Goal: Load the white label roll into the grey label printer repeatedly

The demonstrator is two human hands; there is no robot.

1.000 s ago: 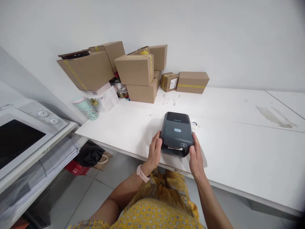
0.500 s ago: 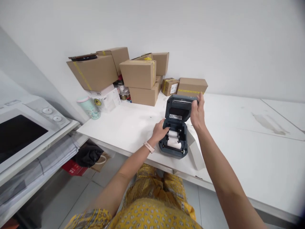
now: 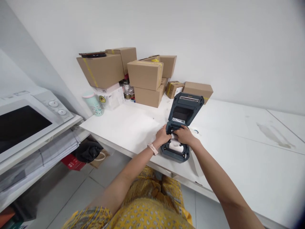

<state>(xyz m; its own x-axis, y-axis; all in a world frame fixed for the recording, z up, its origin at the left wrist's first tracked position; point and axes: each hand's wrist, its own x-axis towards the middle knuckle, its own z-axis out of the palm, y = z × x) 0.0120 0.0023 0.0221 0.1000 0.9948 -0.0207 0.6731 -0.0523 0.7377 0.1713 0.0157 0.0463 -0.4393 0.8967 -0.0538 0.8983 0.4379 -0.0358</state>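
A dark label printer sits near the front edge of the white table, its lid raised and tilted back. Inside lies a white paper roll, with its paper drawn toward the front. My left hand grips the printer's left wall, thumb over the rim beside the roll. Reaching in from the right, my right hand has its fingers curled over the back of the roll; the fingertips are partly hidden.
Cardboard boxes are stacked at the back wall, left of the printer. A mint tumbler stands by a white carton. To the left is a microwave on a shelf. A white strip lies right of the printer.
My right hand has let go of the raised lid and moved down into the paper compartment. My left hand stays at the printer's left side. The view has shifted slightly.
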